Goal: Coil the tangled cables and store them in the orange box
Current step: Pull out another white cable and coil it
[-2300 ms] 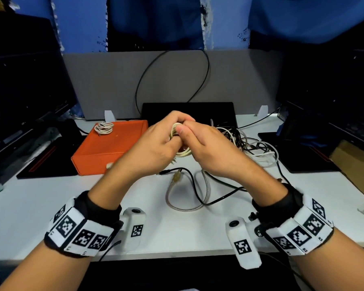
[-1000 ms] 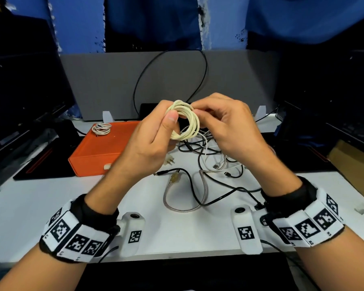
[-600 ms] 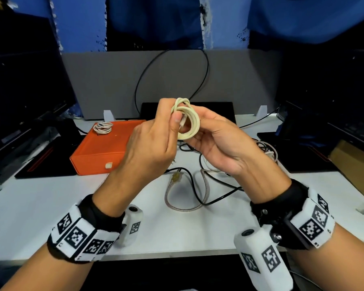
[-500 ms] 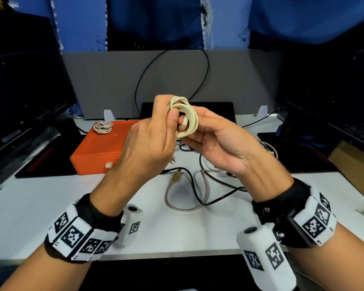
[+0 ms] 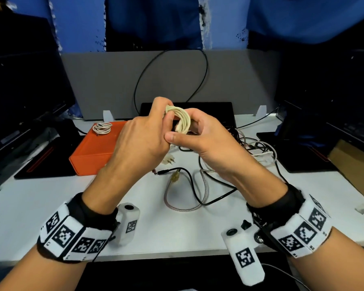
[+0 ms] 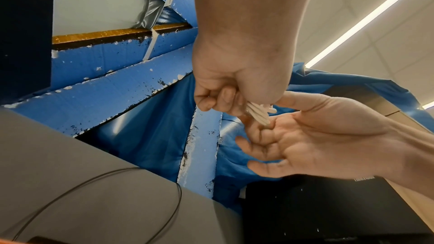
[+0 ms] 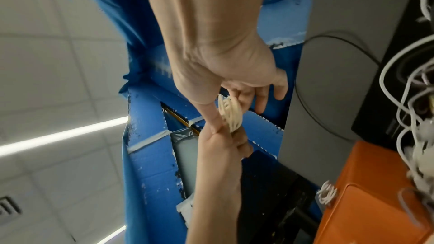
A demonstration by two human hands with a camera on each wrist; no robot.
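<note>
A cream cable coil [image 5: 180, 117] is held up over the desk, pinched between the thumb and curled fingers of my left hand [image 5: 164, 112]. My right hand [image 5: 184, 131] meets it from the right. Its straight fingers lie against the coil's far side and its thumb points at the left hand. The left wrist view shows the coil [image 6: 257, 115] edge-on against the right hand's [image 6: 270, 136] flat palm. The orange box [image 5: 93, 150] sits closed at the left, with a small white coil [image 5: 102, 128] on its lid. Tangled cables [image 5: 256, 145] lie at the right.
A silver braided cable [image 5: 185, 208], a black cable [image 5: 194, 185] and a white plug [image 5: 169, 160] lie on the white desk [image 5: 29, 206] under my hands. Dark monitors stand on both sides. A grey partition [image 5: 105, 80] closes the back, with a black device [image 5: 219, 110] before it.
Both hands kept the cream coil raised. The right hand turned from palm-up under the coil to thumb-side toward the left hand, and the coil dropped slightly.
</note>
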